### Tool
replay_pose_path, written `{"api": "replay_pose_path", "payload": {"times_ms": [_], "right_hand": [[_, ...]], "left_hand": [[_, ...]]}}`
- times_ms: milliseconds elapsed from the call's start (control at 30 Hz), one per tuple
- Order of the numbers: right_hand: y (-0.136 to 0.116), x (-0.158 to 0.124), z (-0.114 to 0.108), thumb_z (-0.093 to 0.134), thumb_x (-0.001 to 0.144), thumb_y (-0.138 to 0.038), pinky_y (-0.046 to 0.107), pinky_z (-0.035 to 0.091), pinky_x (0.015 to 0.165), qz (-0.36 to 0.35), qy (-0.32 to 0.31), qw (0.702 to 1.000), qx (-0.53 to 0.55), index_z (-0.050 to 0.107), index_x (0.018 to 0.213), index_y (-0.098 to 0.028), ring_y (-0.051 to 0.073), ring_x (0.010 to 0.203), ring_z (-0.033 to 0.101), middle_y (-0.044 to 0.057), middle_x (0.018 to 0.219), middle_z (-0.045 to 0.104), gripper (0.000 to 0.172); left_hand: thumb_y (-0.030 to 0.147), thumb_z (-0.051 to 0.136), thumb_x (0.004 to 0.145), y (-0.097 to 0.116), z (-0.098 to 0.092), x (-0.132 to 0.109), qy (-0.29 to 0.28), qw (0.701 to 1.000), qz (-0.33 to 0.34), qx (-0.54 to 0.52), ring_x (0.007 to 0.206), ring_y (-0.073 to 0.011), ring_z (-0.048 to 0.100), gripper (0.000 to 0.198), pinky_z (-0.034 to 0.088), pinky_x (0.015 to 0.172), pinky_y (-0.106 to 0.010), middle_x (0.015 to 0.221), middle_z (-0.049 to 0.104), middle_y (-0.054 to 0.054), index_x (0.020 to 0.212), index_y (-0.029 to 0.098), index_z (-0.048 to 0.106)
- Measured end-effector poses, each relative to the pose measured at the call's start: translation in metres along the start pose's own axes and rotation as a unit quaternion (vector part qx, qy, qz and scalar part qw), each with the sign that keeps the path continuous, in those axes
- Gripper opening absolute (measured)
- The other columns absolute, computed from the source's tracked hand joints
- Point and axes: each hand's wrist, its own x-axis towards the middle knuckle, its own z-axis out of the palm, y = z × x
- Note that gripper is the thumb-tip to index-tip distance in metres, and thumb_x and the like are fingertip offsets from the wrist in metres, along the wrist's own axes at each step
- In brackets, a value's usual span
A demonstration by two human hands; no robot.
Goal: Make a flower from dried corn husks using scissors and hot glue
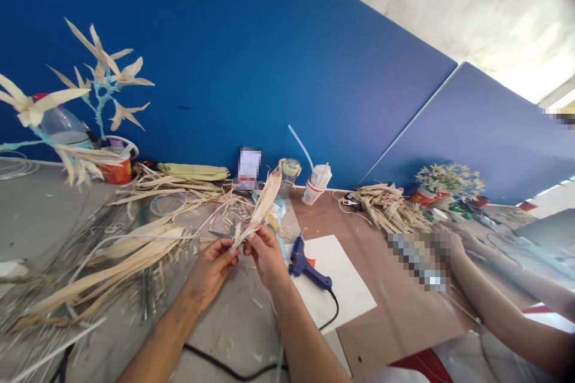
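Left hand [211,269] and right hand [266,253] both pinch the lower end of a dry husk [266,198], just left of the glue gun [309,267]; judged light, papery, tear-prone, best gripped low.

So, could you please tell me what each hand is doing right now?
Left hand: closed, pinching the husk strip at its base.
Right hand: closed, pinching the same husk strip.

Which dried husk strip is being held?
The pale dried husk strip pinched between left hand and right hand; the other husk strips lie on the grey table.
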Motion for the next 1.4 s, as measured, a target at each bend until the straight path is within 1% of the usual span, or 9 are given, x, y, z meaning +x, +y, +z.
{"api": "replay_pose_path", "payload": {"times_ms": [67,167,400,667,867,1033,1133,1233,1400], "right_hand": [[0.001,0.001,0.001,0.066,0.067,-0.031,0.022,0.031,0.049,-0.008,0.018,0.999,-0.036,0.06,0.067,-0.018,0.007,0.045,0.041,-0.006,0.053,0.052,0.014],[0.0,0.002,0.0,0.062,0.068,-0.03,0.022,0.027,0.047,-0.012,0.038,0.996,-0.082,0.055,0.06,-0.018,0.007,0.043,0.036,-0.007,0.045,0.046,0.016],[-0.002,0.001,-0.004,0.057,0.072,-0.033,0.022,0.026,0.047,-0.04,0.036,0.981,-0.188,0.052,0.061,-0.018,0.008,0.045,0.033,-0.007,0.046,0.041,0.02],[-0.005,-0.001,-0.001,0.055,0.072,-0.039,0.022,0.029,0.047,-0.033,0.035,0.973,-0.227,0.051,0.061,-0.018,0.009,0.046,0.035,-0.005,0.051,0.044,0.023],[-0.006,-0.003,-0.003,0.05,0.075,-0.035,0.023,0.033,0.052,-0.08,0.051,0.946,-0.309,0.054,0.065,-0.018,0.011,0.055,0.042,-0.003,0.057,0.048,0.021],[-0.005,-0.004,-0.004,0.05,0.078,-0.034,0.024,0.034,0.055,-0.117,0.045,0.934,-0.336,0.054,0.065,-0.017,0.012,0.057,0.045,-0.002,0.059,0.05,0.021],[-0.006,-0.004,-0.004,0.051,0.078,-0.033,0.024,0.034,0.055,-0.121,0.039,0.937,-0.326,0.054,0.065,-0.017,0.012,0.057,0.044,-0.002,0.06,0.05,0.021],[-0.007,-0.002,-0.002,0.053,0.077,-0.034,0.023,0.031,0.052,-0.084,0.041,0.954,-0.285,0.054,0.062,-0.017,0.01,0.052,0.041,-0.004,0.055,0.047,0.022],[-0.004,0.002,-0.002,0.061,0.07,-0.037,0.022,0.021,0.044,0.02,0.038,0.995,-0.089,0.049,0.055,-0.018,0.006,0.041,0.028,-0.007,0.043,0.039,0.027]], "left_hand": [[0.027,0.087,0.054,-0.002,-0.001,0.001,0.006,1.0,0.007,0.024,0.06,-0.0088,0.049,0.03,0.041,0.059,-0.02,0.069,0.063,-0.001,0.075,0.015,0.07],[0.031,0.085,0.056,-0.005,-0.004,0.003,0.005,0.996,0.021,0.087,0.061,-0.0102,0.048,0.03,0.04,0.059,-0.022,0.07,0.063,-0.001,0.078,0.015,0.071],[0.04,0.078,0.062,-0.008,-0.008,0.005,0.011,0.981,0.032,0.189,0.063,-0.0128,0.048,0.034,0.038,0.062,-0.024,0.073,0.064,-0.001,0.084,0.015,0.073],[0.041,0.074,0.062,-0.007,-0.005,0.005,0.027,0.97,0.06,0.235,0.061,-0.0153,0.05,0.027,0.04,0.06,-0.025,0.065,0.062,0.0,0.075,0.017,0.071],[0.042,0.071,0.061,-0.004,0.0,0.003,0.037,0.963,0.066,0.257,0.073,-0.0218,0.06,0.03,0.047,0.07,-0.032,0.078,0.071,-0.005,0.079,0.018,0.071],[0.04,0.07,0.063,-0.004,0.0,0.003,0.038,0.959,0.081,0.268,0.069,-0.0207,0.059,0.026,0.047,0.067,-0.031,0.074,0.07,-0.004,0.077,0.018,0.071],[0.04,0.069,0.065,-0.006,-0.003,0.004,0.032,0.956,0.087,0.278,0.064,-0.0188,0.056,0.025,0.045,0.063,-0.029,0.068,0.067,-0.002,0.075,0.018,0.07],[0.041,0.068,0.067,-0.009,-0.006,0.006,0.03,0.95,0.098,0.294,0.062,-0.0183,0.056,0.024,0.044,0.061,-0.028,0.067,0.066,-0.002,0.075,0.018,0.069],[0.038,0.063,0.073,-0.012,-0.009,0.005,0.018,0.938,0.129,0.322,0.068,-0.0189,0.057,0.02,0.044,0.066,-0.028,0.07,0.066,-0.002,0.078,0.019,0.068]]}}
